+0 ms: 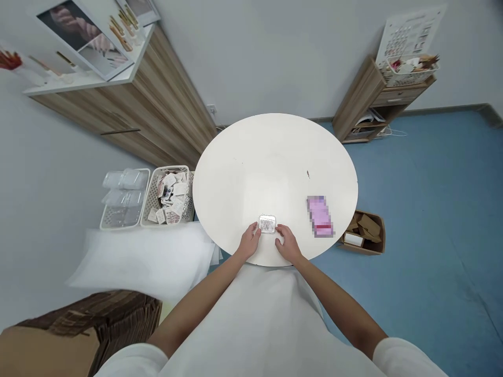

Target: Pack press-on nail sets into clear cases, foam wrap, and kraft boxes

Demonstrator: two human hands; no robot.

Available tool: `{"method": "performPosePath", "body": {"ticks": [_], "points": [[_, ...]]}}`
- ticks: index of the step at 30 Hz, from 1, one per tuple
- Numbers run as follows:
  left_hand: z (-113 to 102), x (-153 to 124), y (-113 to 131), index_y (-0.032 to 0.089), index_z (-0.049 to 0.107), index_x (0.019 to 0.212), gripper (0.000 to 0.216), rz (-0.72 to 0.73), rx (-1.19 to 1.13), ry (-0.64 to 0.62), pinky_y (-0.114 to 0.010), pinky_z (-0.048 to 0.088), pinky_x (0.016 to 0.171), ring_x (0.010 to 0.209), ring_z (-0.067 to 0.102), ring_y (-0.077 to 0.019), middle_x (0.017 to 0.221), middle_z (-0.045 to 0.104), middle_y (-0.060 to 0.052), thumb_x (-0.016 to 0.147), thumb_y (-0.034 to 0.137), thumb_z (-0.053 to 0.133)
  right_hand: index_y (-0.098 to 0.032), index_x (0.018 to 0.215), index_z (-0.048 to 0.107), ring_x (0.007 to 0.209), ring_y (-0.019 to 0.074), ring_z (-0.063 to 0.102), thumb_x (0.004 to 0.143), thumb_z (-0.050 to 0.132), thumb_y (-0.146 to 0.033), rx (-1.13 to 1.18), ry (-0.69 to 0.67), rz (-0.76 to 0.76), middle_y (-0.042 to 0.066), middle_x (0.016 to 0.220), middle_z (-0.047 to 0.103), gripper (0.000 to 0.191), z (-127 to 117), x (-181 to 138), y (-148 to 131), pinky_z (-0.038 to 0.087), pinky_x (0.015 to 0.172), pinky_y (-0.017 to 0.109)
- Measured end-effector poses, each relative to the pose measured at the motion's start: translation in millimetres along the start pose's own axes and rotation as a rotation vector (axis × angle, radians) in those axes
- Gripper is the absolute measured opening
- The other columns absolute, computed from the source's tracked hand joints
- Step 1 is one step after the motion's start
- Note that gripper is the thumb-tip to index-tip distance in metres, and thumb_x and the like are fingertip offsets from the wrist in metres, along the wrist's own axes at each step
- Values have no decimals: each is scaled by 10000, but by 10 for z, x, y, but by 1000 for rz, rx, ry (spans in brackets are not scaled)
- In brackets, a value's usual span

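Note:
A small clear plastic box [268,224] with tiny items inside lies on the round white table [275,167], close to its near edge. My left hand [249,242] pinches the box's left end with curled fingers. My right hand [287,242] grips its right end the same way. Both forearms reach out over my white garment.
A pink blurred rectangle [319,215] lies on the table to the right. Two white baskets [145,198] stand to the left, one with clear boxes, one with packets. A cardboard box [363,233] sits on the blue floor. Wooden cabinets [157,120] line the wall.

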State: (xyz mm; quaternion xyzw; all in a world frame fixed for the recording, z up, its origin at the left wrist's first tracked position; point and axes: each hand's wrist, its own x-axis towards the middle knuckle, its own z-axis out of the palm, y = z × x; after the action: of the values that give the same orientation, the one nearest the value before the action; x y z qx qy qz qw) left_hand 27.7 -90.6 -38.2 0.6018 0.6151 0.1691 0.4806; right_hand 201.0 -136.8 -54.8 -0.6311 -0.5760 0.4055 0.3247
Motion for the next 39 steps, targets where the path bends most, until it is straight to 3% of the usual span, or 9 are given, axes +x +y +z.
{"method": "performPosePath", "body": {"ticks": [3, 7, 14, 18, 23, 26, 30, 33, 39], "points": [[-2, -123, -65, 182, 474, 1149, 424, 113, 235, 36, -380, 365, 930, 1122, 448, -227, 1193, 505, -90, 740, 279, 528, -194, 1033, 527, 965, 220, 510, 748, 501, -199, -189, -103, -156, 93, 1046, 542, 286, -41, -80, 13, 420, 818, 384], [-48, -289, -174, 208, 571, 1006, 340, 186, 498, -24, -421, 359, 908, 1072, 449, -262, 1090, 532, -75, 670, 255, 590, -217, 1010, 546, 958, 246, 477, 711, 608, -272, -446, -324, -300, 89, 1059, 541, 310, -72, -146, 62, 360, 817, 394], [-47, -335, -156, 213, 580, 970, 322, 196, 598, -38, -409, 351, 878, 1043, 449, -260, 1082, 512, -83, 675, 340, 601, -207, 850, 581, 889, 215, 483, 825, 474, -227, -644, -308, -361, 75, 968, 571, 112, 33, -99, 155, 327, 774, 361], [-62, -300, -137, 224, 543, 1021, 445, 255, 652, -45, -413, 308, 901, 1052, 440, -262, 1103, 499, -80, 617, 375, 651, -198, 799, 564, 840, 200, 495, 832, 459, -198, -680, -257, -317, 69, 870, 573, 110, 106, -74, 123, 333, 752, 345], [-145, -236, -155, 237, 569, 910, 179, 300, 682, -55, -390, 302, 881, 999, 484, -222, 1009, 564, -58, 760, 208, 475, -206, 801, 543, 836, 164, 509, 853, 408, -204, -572, -171, -179, 28, 856, 572, 145, 16, -136, 9, 356, 745, 304], [-221, -187, -149, 226, 576, 842, 195, 301, 655, -93, -385, 303, 875, 929, 524, -202, 923, 608, -45, 805, 185, 389, -206, 871, 540, 909, 180, 506, 816, 470, -289, -531, -147, -197, 44, 947, 574, 122, -76, -228, -54, 352, 799, 326], [-321, -124, -139, 231, 579, 827, 242, 317, 616, -153, -395, 305, 880, 835, 569, -191, 841, 641, -29, 809, 165, 346, -205, 1062, 497, 1084, 246, 439, 675, 617, -403, -573, -134, -252, 100, 1152, 513, 451, -118, -305, -101, 293, 899, 395], [-364, -96, -139, 246, 581, 854, 239, 323, 573, -169, -394, 305, 896, 817, 590, -195, 826, 657, -17, 793, 162, 366, -200, 905, 554, 962, 193, 521, 822, 433, -267, -600, -129, -157, 72, 982, 597, 161, -117, -291, -140, 311, 870, 366], [-445, -38, -183, 255, 543, 972, 210, 299, 477, -174, -376, 352, 872, 788, 605, -205, 787, 671, -10, 799, 247, 425, -198, 800, 560, 772, 157, 564, 867, 363, -286, -569, -166, -24, 31, 807, 624, 227, -190, -165, -267, 354, 779, 314]]}}
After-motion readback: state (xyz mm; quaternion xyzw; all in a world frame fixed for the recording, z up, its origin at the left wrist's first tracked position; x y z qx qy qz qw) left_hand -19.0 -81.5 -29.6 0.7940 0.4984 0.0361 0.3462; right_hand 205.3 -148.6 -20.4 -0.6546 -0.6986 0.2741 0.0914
